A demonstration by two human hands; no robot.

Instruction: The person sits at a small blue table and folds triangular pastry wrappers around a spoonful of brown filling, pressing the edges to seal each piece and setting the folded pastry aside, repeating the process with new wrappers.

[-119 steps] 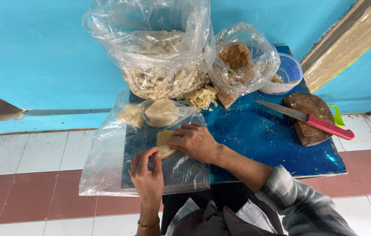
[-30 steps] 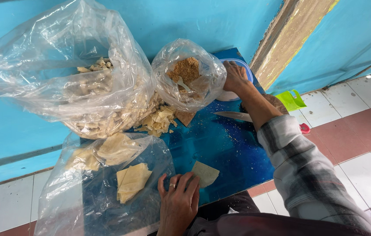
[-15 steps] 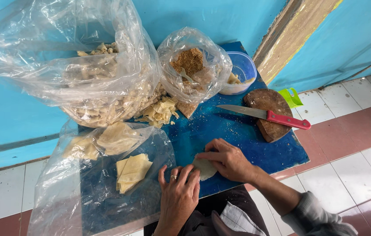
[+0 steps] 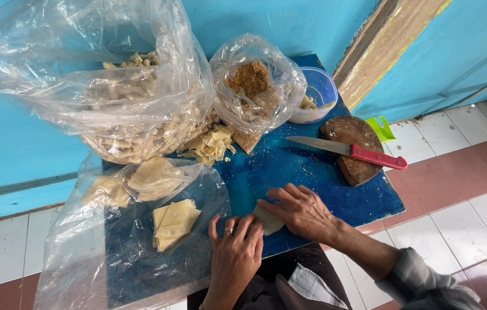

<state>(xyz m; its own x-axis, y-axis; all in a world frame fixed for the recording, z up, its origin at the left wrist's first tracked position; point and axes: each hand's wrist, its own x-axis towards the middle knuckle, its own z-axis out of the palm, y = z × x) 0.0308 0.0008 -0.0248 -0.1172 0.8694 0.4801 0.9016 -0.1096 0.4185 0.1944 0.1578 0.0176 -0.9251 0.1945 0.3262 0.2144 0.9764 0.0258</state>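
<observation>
At the near edge of the blue desk (image 4: 312, 172), my left hand (image 4: 235, 255) lies flat with fingers spread, its fingertips touching a pale thin dough wrapper (image 4: 267, 221); the grip is open and presses rather than clasps. My right hand (image 4: 301, 211) rests palm-down over the same wrapper from the right, fingers curled loosely across its upper edge, holding it against the desk; only a small part of the wrapper shows between the two hands.

Toward the near left corner, a clear plastic sheet (image 4: 111, 252) covers the desk, carrying a stack of square yellow wrappers (image 4: 173, 223) and, farther back, folded filled pieces (image 4: 150, 178).

Toward the right edge, a round brown wooden board (image 4: 351, 155) bears a red-handled knife (image 4: 349, 150) with its blade pointing left; a green plastic object (image 4: 382, 128) lies just beyond the board.

Loose rolled pieces (image 4: 212, 146) lie mid-desk, before the bags.

At the far edge, a large clear bag of rolled pastry pieces (image 4: 111, 92) stands at the left, a smaller clear bag of brown crumbly filling (image 4: 252, 86) at the centre, and a blue-rimmed plastic tub (image 4: 319, 92) at the right.
</observation>
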